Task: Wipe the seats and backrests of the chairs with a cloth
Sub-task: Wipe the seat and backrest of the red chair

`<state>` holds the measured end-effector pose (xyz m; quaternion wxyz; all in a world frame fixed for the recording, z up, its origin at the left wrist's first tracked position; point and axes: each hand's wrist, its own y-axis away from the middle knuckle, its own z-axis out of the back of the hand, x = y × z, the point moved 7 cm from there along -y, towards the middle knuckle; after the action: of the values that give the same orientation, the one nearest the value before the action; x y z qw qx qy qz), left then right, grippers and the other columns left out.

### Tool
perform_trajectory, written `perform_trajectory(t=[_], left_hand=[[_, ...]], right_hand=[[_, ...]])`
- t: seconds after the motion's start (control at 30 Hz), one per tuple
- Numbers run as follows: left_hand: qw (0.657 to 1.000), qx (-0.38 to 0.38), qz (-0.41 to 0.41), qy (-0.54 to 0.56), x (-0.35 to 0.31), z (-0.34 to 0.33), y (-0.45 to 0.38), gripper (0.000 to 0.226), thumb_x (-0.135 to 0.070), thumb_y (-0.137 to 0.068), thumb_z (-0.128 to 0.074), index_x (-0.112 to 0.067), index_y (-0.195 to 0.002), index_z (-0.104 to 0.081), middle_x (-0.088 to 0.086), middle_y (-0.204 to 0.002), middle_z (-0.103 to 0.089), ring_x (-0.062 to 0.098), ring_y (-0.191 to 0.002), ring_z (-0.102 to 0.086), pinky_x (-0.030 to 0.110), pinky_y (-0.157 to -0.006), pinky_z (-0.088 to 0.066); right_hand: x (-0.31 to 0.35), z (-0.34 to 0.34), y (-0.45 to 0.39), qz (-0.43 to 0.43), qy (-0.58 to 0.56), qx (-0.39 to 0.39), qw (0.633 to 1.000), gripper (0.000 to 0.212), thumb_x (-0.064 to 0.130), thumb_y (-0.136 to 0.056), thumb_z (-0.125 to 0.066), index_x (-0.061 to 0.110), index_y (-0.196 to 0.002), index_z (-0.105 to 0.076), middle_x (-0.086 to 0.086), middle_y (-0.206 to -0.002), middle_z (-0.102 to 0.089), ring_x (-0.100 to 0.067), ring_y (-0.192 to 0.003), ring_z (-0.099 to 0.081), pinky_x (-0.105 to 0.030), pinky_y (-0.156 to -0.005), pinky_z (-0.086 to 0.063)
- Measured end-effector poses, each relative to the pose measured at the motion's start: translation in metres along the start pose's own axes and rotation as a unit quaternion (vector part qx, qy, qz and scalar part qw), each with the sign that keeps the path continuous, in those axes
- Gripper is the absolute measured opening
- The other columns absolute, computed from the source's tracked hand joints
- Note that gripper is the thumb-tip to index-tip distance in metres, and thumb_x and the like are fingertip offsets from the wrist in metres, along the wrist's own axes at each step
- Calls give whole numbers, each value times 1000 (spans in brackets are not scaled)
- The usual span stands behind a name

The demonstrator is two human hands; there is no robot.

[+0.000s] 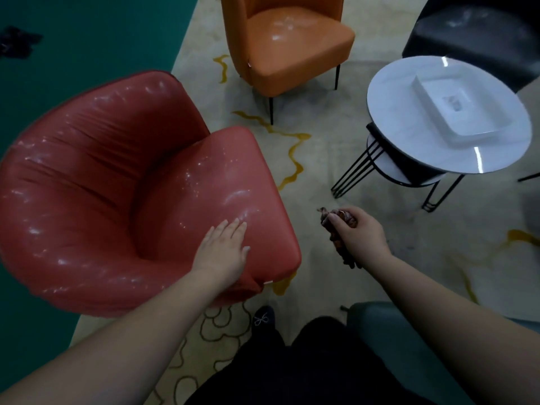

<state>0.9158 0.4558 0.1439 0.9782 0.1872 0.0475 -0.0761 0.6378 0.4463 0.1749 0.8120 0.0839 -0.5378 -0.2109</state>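
Brown cloth (340,235) bunched in right hand (361,230), beside red chair (117,185).

Dim indoor light overall. Overhead glare: two bright streaks on round white table (409,92), sheen on red chair (122,182) and orange chair (289,33) seats. Soft focus throughout; wide-angle bending at edges (forearms stretched).

Open carpet (315,182) btwn red chair (117,200) & round table (450,124); orange chair (292,42) blocks far end
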Motion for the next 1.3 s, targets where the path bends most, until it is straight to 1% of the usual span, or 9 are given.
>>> perform_trajectory(t=[0.2, 0.33, 0.67, 0.77, 0.9, 1.07, 1.13, 1.23, 1.3], left_hand=[[1000, 7, 12, 8, -15, 18, -67, 60, -42, -101, -29, -22, -154, -13, -3, -161, -13, 16, -148, -8, 36, -120, -5], [999, 4, 37, 16, -32, 30, -120, 59, -42, -101, -30, -23, -154, -13, -4, -161, -12, 15, -148, -8, 35, -119, -5], [974, -7, 204, 99, -60, 44, -201, 59, -41, -101, -29, -22, -154, -13, -2, -161, -13, 17, -148, -7, 38, -120, -5], [961, -11, 247, 125, -56, 45, -204, 59, -41, -100, -30, -23, -154, -12, -3, -161, -14, 17, -148, -7, 39, -119, -5], [940, -21, 309, 145, -36, 45, -195, 60, -41, -100, -32, -23, -154, -13, -4, -160, -17, 18, -147, -11, 40, -119, -7], [909, -8, 384, 159, 9, 38, -188, 60, -44, -100, -30, -23, -154, -12, -3, -161, -13, 19, -147, -9, 40, -119, -4], [899, -1, 409, 159, 29, 35, -187, 61, -45, -100, -30, -24, -154, -11, -3, -161, -11, 19, -148, -8, 41, -119, -3], [888, 10, 430, 165, 52, 37, -189, 61, -46, -100, -27, -25, -154, -9, -3, -161, -9, 19, -148, -6, 42, -119, -2], [882, 4, 443, 159, 66, 42, -193, 60, -46, -100, -27, -25, -153, -9, -3, -161, -9, 19, -148, -6, 42, -119, -2]], right_hand=[[15, 10, -74, -8, -22, 1, 1000, 6, 31, -90, -67, 31, -84, -68, -2, -59, -68, -14, -41, -59, -25, -39, -47], [39, 25, -147, 14, 8, 34, 999, 4, 31, -90, -66, 28, -90, -68, 1, -59, -69, -12, -43, -61, -24, -38, -47], [125, 31, -308, 112, 143, 180, 967, 3, 42, -89, -63, 43, -86, -65, 6, -62, -70, -15, -47, -66, -25, -36, -49], [137, 5, -331, 131, 162, 218, 954, 2, 43, -88, -63, 43, -87, -65, 5, -60, -69, -17, -44, -64, -30, -36, -50], [156, -48, -344, 158, 185, 285, 927, 6, 39, -89, -62, 42, -85, -65, 4, -59, -68, -16, -40, -61, -28, -33, -46], [190, -120, -351, 204, 209, 361, 885, 6, 40, -90, -60, 42, -87, -65, 1, -61, -69, -21, -44, -64, -38, -35, -51], [206, -147, -351, 224, 220, 378, 871, 7, 40, -90, -60, 43, -86, -65, 2, -62, -69, -21, -44, -64, -36, -33, -50], [226, -183, -352, 224, 220, 402, 860, 6, 40, -90, -63, 35, -88, -66, 3, -61, -69, -20, -45, -64, -34, -35, -49], [238, -205, -352, 234, 222, 411, 853, 8, 39, -90, -64, 31, -91, -67, 8, -60, -69, -13, -44, -63, -26, -35, -47]])
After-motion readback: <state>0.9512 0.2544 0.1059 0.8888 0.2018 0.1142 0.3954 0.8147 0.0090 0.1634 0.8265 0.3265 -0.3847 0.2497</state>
